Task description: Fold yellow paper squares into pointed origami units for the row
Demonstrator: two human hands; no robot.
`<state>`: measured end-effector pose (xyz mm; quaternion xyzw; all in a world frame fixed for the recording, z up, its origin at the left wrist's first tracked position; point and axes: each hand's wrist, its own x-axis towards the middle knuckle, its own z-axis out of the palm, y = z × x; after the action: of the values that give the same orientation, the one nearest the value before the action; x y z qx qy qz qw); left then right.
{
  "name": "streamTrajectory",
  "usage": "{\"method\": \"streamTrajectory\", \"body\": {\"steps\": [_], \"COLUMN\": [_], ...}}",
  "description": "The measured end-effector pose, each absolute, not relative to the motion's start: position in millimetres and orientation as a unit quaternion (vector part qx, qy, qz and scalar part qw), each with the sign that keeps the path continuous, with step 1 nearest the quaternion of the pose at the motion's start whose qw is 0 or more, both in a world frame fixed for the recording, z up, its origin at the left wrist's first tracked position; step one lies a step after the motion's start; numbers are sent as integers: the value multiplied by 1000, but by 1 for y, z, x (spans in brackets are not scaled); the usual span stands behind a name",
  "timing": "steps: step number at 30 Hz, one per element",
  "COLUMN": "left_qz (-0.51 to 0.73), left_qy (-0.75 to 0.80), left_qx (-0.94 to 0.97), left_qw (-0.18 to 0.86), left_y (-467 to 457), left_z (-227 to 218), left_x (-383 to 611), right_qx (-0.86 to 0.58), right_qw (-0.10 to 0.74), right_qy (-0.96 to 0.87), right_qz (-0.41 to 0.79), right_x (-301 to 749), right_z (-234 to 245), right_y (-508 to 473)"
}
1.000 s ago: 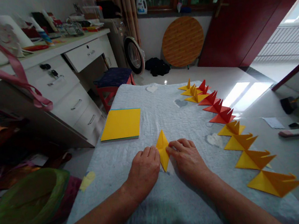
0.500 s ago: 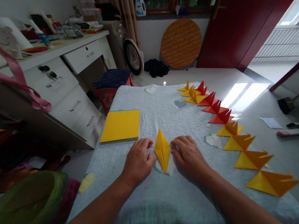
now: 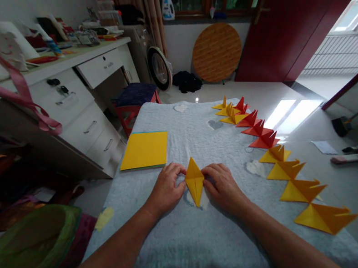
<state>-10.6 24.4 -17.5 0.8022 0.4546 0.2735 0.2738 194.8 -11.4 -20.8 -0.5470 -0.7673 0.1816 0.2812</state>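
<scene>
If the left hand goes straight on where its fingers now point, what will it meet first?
Probably the left hand would meet the folded yellow paper first; its fingers are close to the paper's left edge, perhaps touching it.

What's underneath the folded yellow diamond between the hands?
The pale blue cloth, with a whitish patch showing on both sides of the folded yellow diamond near its lower tip. Whatever lies directly beneath, including the patch's middle, is covered.

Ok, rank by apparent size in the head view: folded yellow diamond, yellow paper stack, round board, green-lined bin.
1. Green-lined bin
2. Round board
3. Yellow paper stack
4. Folded yellow diamond
</scene>
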Motion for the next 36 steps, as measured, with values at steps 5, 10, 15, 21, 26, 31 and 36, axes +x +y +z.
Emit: {"method": "streamTrajectory", "body": {"steps": [5,10,15,21,26,31,36], "left_qz": [277,304,339,408,416,411,401], "left_qy": [437,427,430,432,432,407,378], "left_qx": [797,764,678,556,489,441,419], "left_qw": [313,375,490,582,634,686,721], "left_y": [24,22,20,21,22,20,18], "left_z": [-12,-9,-11,-13,-13,-12,-13], "left_x": [-9,-7,-5,-3,0,3,2], "right_qx": [-545,-539,-509,-488,-481,-464,-459], "right_qw": [291,327,393,462,490,517,521], "right_qy": [-762,-746,-718,-676,-670,-671,-670], "right_qz": [192,214,264,303,281,260,261], "right_x": [195,195,195,193,192,192,192], "right_z": [-20,-20,-18,-11,-14,-16,-16], "right_y": [-11,-10,-11,-16,-17,-14,-13]}}
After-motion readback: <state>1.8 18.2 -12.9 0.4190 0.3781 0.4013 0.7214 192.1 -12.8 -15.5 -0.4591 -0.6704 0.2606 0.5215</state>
